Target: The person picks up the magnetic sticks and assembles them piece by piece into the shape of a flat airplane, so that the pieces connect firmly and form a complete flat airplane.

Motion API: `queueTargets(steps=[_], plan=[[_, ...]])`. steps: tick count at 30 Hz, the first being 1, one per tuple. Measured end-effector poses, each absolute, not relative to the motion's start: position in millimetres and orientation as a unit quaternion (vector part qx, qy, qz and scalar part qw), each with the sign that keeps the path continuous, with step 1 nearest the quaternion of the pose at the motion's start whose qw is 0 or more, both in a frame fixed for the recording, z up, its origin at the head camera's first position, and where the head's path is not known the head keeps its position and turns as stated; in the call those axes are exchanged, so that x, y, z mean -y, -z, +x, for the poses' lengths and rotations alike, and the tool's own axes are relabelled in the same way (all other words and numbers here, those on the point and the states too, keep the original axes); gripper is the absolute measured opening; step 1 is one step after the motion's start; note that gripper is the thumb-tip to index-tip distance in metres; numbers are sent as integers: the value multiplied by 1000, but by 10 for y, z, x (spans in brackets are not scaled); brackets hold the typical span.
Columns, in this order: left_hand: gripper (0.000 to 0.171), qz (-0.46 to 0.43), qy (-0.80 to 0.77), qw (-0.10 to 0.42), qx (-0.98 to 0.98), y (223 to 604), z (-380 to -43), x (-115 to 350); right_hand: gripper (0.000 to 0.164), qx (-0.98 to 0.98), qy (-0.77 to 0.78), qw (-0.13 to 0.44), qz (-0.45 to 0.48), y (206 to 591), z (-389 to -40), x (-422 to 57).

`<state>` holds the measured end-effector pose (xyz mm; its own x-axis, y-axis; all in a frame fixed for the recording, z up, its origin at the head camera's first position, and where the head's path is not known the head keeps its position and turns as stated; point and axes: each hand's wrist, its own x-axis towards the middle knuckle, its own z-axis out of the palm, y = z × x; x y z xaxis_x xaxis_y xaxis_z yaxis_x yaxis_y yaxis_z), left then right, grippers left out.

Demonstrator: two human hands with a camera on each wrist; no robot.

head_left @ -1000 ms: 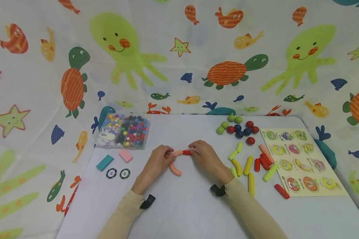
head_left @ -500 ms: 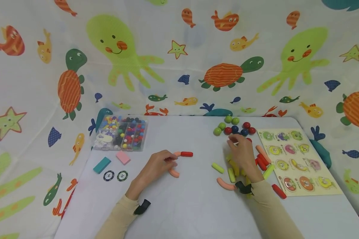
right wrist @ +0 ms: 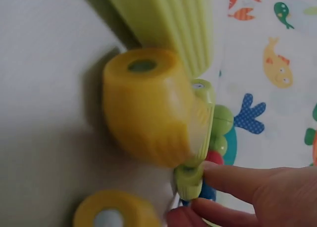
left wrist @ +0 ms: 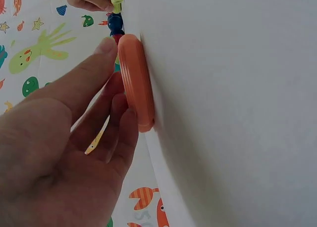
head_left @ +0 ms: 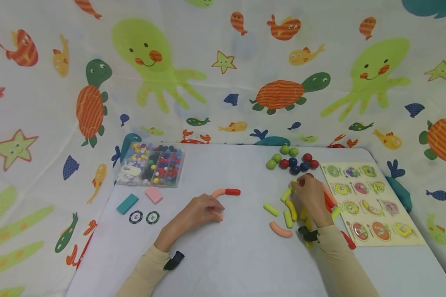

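Observation:
My left hand [head_left: 200, 211] lies over a curved salmon toy stick [left wrist: 136, 83], its loosely bent fingers at the stick's side and the thumb near its upper end in the left wrist view. Just beyond that hand, another curved salmon stick [head_left: 218, 192] adjoins a short red stick [head_left: 233, 192]. Over to the right, my right hand [head_left: 312, 198] pinches a small light-green stick [right wrist: 189, 182] between thumb and fingertips. Close by lie a second light-green stick [head_left: 286, 194] and a curved yellow stick [right wrist: 146, 108] with a hole in its end.
Green, red and blue balls [head_left: 293, 161] are grouped behind my right hand. A picture board [head_left: 371, 202] lies at the right. A bead box [head_left: 150, 165], a teal block [head_left: 127, 203], a pink block [head_left: 154, 195] and two round chips [head_left: 135, 217] are at the left. A loose salmon stick [head_left: 280, 229] lies mid-right.
My right hand has left the red stick and moved right to the green sticks, where it now pinches one. A curved salmon stick now lies mid-right. My left hand has shifted slightly toward me.

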<state>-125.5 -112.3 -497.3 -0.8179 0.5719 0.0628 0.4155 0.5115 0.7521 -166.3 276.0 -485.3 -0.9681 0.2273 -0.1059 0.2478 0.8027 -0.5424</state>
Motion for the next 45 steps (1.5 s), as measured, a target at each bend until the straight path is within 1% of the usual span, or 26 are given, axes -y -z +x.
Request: queueTargets(steps=[4, 7, 13, 15, 21, 27, 33, 36, 40, 45], plan=[[22, 300, -395, 96, -863, 4977, -1241, 1124, 39, -946, 297, 45, 124, 4838, -1685, -2737], [20, 319, -383, 76, -863, 4982, -1230, 1128, 40, -949, 290, 43, 112, 4851, -1694, -2721], [17, 331, -375, 69, -863, 4996, -1238, 1115, 38, -949, 295, 38, 103, 4876, -1680, -2711], [15, 329, -375, 72, -863, 5008, -1251, 1111, 38, -945, 308, 30, 109, 4879, -1672, -2720], [14, 308, -391, 92, -863, 5023, -1281, 1119, 35, -941, 324, -23, 97, 4867, -1662, -2746], [14, 314, -394, 87, -859, 5023, -1280, 1136, 34, -939, 335, -35, 73, 4853, -1640, -2742], [13, 315, -390, 84, -861, 5031, -1279, 1147, 31, -927, 364, -94, -17, 4758, -1580, -2575], [12, 313, -387, 83, -863, 5033, -1277, 1148, 30, -918, 374, -106, -77, 4685, -1518, -2399], [12, 313, -387, 82, -863, 5032, -1277, 1141, 29, -906, 386, -88, -148, 4680, -1416, -2118], [13, 317, -382, 79, -864, 5022, -1293, 1122, 27, -888, 402, -29, -220, 4825, -1253, -1775]])
